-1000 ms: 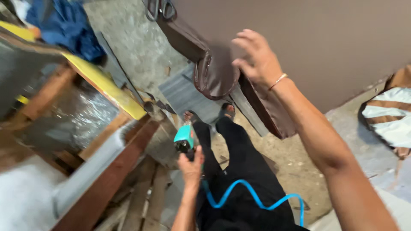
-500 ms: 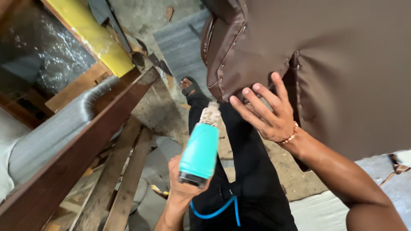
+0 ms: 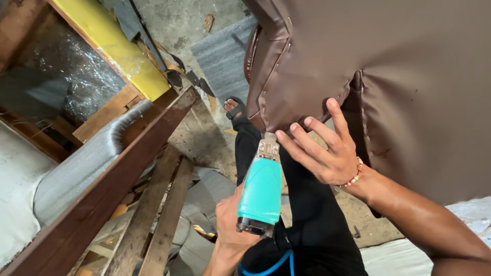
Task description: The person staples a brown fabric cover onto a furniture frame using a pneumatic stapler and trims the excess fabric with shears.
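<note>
A left hand (image 3: 231, 225) grips a teal staple gun (image 3: 261, 191), its metal nose touching the lower edge of brown upholstery (image 3: 388, 76) already dotted with staples. The right hand (image 3: 327, 151), fingers spread and grasping nothing (a beaded bracelet (image 3: 354, 176) at the wrist), presses the fabric just beside the nose.

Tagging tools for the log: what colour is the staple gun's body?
Teal body with a metal nose, gripped in the left hand; head view.
</note>
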